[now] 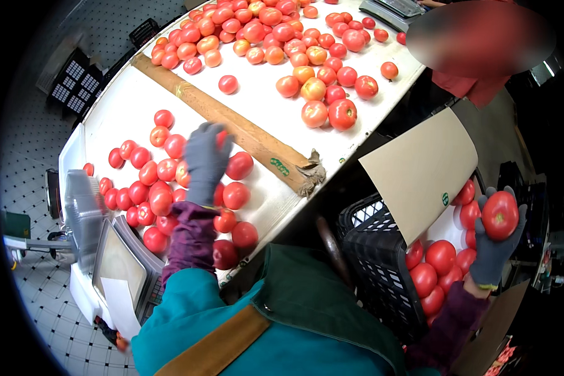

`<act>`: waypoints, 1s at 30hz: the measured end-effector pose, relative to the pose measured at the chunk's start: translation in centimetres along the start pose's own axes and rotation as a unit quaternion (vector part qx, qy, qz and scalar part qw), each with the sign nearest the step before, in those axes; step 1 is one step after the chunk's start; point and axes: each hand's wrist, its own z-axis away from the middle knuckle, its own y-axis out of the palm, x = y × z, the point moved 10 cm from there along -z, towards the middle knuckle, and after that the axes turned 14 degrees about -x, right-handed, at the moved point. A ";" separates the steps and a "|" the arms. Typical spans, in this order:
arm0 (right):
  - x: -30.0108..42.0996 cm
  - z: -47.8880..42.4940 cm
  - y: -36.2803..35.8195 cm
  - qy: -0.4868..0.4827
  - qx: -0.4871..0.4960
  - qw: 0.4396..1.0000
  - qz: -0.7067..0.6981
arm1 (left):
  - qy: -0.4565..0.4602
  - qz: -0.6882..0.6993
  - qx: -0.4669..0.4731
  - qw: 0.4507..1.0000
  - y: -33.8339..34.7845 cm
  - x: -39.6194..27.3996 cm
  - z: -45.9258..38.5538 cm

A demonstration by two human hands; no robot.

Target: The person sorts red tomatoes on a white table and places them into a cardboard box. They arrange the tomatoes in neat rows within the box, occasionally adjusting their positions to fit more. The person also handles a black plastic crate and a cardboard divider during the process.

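My left hand [208, 157], in a grey glove, is over the white table among loose red tomatoes [161, 199]. Part of a tomato [221, 139] shows at its fingers; the blur hides whether they grip it. On the right, my right hand [496, 239], gloved too, holds a large red tomato [499, 215] in its upturned palm. That hand is above a black plastic crate [378, 263] lined with cardboard, where several tomatoes [441, 257] lie. A cardboard flap [423, 164] stands up at the crate's side.
A wrapped wooden bar [235, 129] crosses the table, with a heap of tomatoes [254, 32] beyond it. Stacked clear plastic containers [82, 207] and a scale [122, 263] stand at the left. Another scale [390, 14] and a person in red [474, 84] are at the upper right.
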 end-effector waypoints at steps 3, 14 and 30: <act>3.8 2.7 5.1 0.075 0.141 0.987 -0.017 | 0.098 0.389 0.058 0.914 -4.8 -16.6 1.1; 4.0 4.6 -1.3 0.072 0.052 0.986 0.144 | 0.085 0.148 0.045 0.984 -1.7 -7.4 0.4; -0.2 6.9 -8.3 0.172 -0.063 0.964 0.193 | -0.008 -0.105 0.412 0.905 17.6 8.2 -1.7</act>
